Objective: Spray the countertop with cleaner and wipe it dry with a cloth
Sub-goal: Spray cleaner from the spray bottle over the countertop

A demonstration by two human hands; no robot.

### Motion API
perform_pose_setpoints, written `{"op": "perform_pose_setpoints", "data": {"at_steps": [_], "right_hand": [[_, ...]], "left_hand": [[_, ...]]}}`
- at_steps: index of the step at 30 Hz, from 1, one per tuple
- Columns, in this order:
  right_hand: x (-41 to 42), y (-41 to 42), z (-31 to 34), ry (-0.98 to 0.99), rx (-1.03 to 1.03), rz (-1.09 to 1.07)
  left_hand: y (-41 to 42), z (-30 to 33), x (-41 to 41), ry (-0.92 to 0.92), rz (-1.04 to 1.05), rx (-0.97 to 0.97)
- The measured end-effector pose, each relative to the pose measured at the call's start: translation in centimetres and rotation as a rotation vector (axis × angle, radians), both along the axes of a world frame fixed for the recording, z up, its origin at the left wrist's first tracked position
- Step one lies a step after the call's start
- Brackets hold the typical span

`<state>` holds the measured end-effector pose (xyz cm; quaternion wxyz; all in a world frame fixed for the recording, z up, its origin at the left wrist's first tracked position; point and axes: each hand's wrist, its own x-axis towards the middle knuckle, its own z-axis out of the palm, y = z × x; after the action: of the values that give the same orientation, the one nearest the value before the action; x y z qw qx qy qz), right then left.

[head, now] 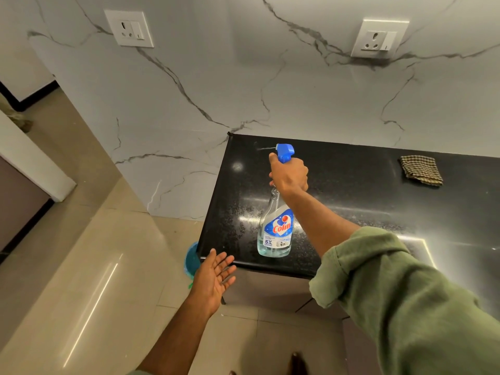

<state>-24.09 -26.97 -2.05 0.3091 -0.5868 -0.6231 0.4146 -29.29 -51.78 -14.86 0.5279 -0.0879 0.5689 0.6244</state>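
A clear spray bottle (276, 228) with a blue trigger head and a blue label hangs above the left end of the black speckled countertop (351, 190). My right hand (289, 175) is shut around its neck, one finger on the trigger, the nozzle facing the far left corner. A thin mist streak shows at the nozzle. My left hand (215, 277) is open, palm up, just off the counter's front left corner, holding nothing. A folded checked cloth (420, 170) lies on the counter at the far right, near the wall.
A marble wall with two socket plates (129, 28) (378, 38) backs the counter. A blue round object (191, 259) sits on the tiled floor beneath the counter's left corner. Cabinet fronts run below the counter edge.
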Motion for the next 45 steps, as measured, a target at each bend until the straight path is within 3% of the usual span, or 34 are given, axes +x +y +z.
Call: {"op": "perform_pose_setpoints", "data": {"at_steps": [22,28,35,45], "right_hand": [[4.1,-5.6,-1.8,-0.009,-0.050,0.210],[6.6,-7.5,-1.9,-0.080,-0.107,0.371],[9.9,-7.3,-2.6,-0.292,-0.185,0.569],[15.4,-3.6,-0.8,-0.272,-0.134,0.270]], "left_hand": [[-0.3,-0.1,0.9,0.000,0.102,-0.024],[-0.5,-0.4,1.1,-0.034,0.102,0.000],[-0.4,-0.8,1.5,-0.035,0.149,-0.019],[0.6,-0.5,3.1,-0.019,0.170,-0.025]]}}
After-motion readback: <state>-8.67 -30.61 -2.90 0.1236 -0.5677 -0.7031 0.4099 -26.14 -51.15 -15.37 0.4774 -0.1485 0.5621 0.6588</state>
